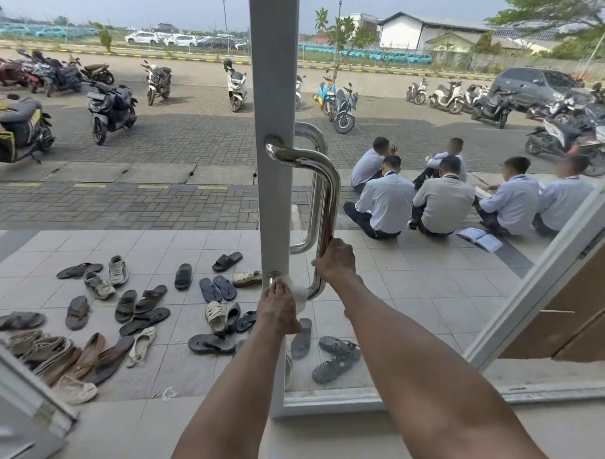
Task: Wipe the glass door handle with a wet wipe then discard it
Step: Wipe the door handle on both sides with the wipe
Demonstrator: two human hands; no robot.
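Observation:
A polished steel door handle (329,190) curves out from the white frame (276,202) of a glass door, in the middle of the head view. My left hand (279,309) presses a white wet wipe (298,293) around the handle's lower bend, close to its bottom mount. My right hand (334,260) grips the upright bar of the handle just above that bend. A second, matching handle shows behind the glass on the far side.
Several sandals and shoes (135,304) lie scattered on the tiled porch outside. Several people (444,197) sit on the porch edge to the right. Parked motorbikes (110,109) fill the paved lot beyond. An open door leaf (549,272) slants at the right.

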